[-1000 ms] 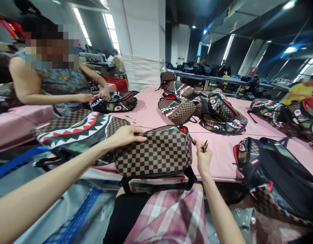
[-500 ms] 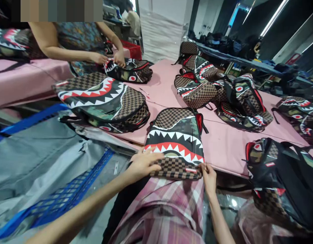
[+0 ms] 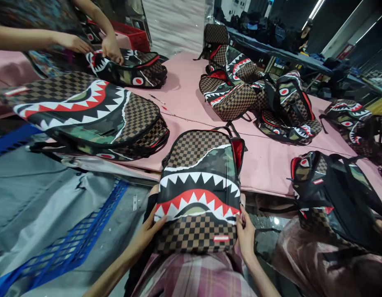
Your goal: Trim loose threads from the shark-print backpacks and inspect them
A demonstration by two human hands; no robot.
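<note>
Brown backpack [image 3: 199,196], edges gripped: right fingers [image 3: 247,221], left fingers [image 3: 157,225] shifted off front.

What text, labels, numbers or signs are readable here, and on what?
Nothing legible.
Held backpack, red patch: too blurred.
Left backpack, pale patch: too blurred.
Right backpack, small patch: too small.
White tag, left of the held backpack: too small.

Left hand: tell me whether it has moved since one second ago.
Yes. The left hand has drawn back, from over the pink table to this side of that table's near edge.
</note>
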